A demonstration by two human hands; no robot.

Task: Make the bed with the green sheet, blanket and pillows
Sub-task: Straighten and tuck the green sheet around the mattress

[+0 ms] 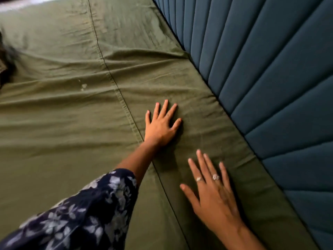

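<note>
Head view cuts off the right forearm at the bottom edge, and a dark blurred shape [6, 64] at the left edge cannot be identified. Two hands show, both flat with fingers spread: the left hand [161, 124] presses on the green sheet [59, 112] beside its stitched seam [124, 103]; the right hand [212, 193], wearing two rings, lies nearer the padded blue headboard [270, 73]. One floral sleeve [86, 212] covers the left arm. Wrinkled sheet stretches wide to the left; its right edge meets the headboard.
</note>
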